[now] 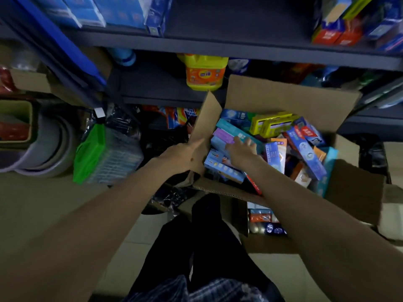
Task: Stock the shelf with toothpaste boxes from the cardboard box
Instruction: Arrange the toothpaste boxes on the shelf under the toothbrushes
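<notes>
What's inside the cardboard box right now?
The cardboard box holds a loose pile of toothpaste boxes: blue, teal, purple, yellow. The right hand reaches in over the teal and purple ones; the left hand holds the flap. Lower layers are covered.

Cardboard box (292, 99): one, open. Yellow boxes (271, 125) inside: two. Yellow detergent jug (205, 73): one. Green packet (91, 153): one. Hands: two. Toothpaste boxes: many, uncountable.

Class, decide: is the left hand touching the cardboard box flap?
Touching. The head view shows the left hand pressed against the cardboard box flap.
</notes>
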Tool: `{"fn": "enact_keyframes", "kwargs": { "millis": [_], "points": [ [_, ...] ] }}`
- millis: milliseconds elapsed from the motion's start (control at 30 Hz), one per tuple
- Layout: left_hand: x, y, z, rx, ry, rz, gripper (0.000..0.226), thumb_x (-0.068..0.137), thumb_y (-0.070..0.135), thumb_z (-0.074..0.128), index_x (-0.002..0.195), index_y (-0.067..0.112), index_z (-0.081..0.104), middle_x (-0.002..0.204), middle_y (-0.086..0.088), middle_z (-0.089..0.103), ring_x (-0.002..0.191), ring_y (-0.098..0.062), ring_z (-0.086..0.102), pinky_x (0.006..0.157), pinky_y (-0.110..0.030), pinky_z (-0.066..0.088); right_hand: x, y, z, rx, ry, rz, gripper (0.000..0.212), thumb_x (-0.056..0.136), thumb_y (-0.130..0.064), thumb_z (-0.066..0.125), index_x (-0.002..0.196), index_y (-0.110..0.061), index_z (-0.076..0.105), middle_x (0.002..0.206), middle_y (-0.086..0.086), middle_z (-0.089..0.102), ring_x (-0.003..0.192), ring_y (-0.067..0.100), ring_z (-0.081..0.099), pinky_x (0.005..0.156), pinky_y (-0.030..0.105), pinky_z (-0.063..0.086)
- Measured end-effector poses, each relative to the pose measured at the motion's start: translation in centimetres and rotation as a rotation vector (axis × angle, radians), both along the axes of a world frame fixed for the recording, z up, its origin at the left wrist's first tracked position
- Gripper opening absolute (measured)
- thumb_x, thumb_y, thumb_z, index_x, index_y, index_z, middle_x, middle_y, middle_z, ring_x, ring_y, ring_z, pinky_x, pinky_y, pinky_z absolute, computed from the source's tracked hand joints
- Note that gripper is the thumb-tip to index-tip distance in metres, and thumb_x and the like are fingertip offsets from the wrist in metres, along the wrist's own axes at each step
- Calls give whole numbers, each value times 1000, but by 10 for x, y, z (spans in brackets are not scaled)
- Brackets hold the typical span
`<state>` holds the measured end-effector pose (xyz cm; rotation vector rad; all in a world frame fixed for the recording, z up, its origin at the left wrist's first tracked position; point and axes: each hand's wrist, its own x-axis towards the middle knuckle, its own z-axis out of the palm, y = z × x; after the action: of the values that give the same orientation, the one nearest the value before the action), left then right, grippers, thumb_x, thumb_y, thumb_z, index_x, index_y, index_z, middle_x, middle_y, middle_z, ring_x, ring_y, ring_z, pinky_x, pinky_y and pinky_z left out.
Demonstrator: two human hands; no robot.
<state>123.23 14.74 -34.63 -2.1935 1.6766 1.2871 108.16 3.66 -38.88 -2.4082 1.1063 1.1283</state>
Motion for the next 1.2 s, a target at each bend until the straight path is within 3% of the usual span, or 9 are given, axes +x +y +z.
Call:
{"fn": "enact_keyframes", "kwargs": {
  "millis": [167, 333, 433, 500, 600, 700, 900, 1033, 1200],
  "points": [
    [-13, -30, -18, 15, 119, 49, 71, 93, 13, 49, 149, 26, 7, 124, -16, 51, 102, -30, 54, 75, -33, 41, -13, -16, -15, 173, -122, -72, 42, 93, -14, 52, 133, -16, 40, 137, 16, 35, 123, 40, 43, 91, 43, 43],
    [-11, -72, 1, 47, 432, 302, 72, 87, 5, 60, 146, 17, 21, 143, -9, 39, 129, -22, 41, 100, -27, 37, -9, -83, 48, 441, -442, -221, 50, 76, 0, 71, 123, -6, 53, 129, 10, 54, 119, 24, 51, 85, 22, 39],
    [7, -97, 32, 92, 585, 305, 65, 84, 8, 65, 141, 16, 35, 142, -6, 43, 126, -18, 44, 99, -30, 40, 7, -121, 110, 632, -623, -325, 44, 76, 10, 67, 114, -8, 55, 119, 19, 57, 105, 26, 53, 96, 38, 43],
    [22, -109, 63, 94, 697, 363, 53, 79, 11, 70, 127, 20, 50, 125, 2, 55, 108, -11, 53, 88, -27, 42, 20, -134, 154, 713, -720, -356, 43, 78, 13, 64, 110, -12, 53, 109, 14, 56, 98, 22, 52, 88, 44, 46],
    [40, -118, 115, 64, 780, 380, 46, 75, 17, 71, 116, 28, 54, 115, 8, 62, 108, -9, 56, 97, -33, 40, 40, -144, 214, 685, -789, -316, 35, 81, -1, 68, 109, -15, 53, 98, 2, 62, 84, 12, 59, 68, 24, 52],
    [50, -124, 163, 1, 857, 400, 43, 85, 7, 61, 122, 27, 51, 124, 4, 60, 114, -11, 56, 97, -29, 46, 58, -146, 262, 539, -875, -337, 26, 79, -24, 74, 94, -12, 56, 77, 6, 66, 54, 9, 60, 48, 20, 49],
    [69, -123, 231, -269, 878, 531, 43, 80, 11, 64, 121, 17, 54, 114, -2, 64, 102, -16, 61, 92, -34, 47, 89, -145, 324, 416, -1140, -411, 34, 80, -33, 72, 97, -8, 56, 72, 9, 64, 53, 17, 57, 48, 23, 46],
    [90, -122, 275, -491, 840, 557, 35, 82, 18, 61, 115, 28, 57, 105, 8, 66, 91, -7, 61, 76, -19, 47, 104, -141, 357, 535, -1308, -435, 26, 89, -35, 61, 99, -12, 56, 78, 7, 65, 59, 19, 58, 51, 23, 46],
    [123, -121, 321, -519, 649, 341, 53, 82, 25, 61, 133, 29, 48, 126, 10, 60, 114, -5, 57, 95, -21, 46, 124, -145, 388, 564, -1434, -433, 31, 85, -22, 66, 111, -9, 56, 84, 8, 64, 65, 20, 57, 51, 24, 48]
  ]
}}
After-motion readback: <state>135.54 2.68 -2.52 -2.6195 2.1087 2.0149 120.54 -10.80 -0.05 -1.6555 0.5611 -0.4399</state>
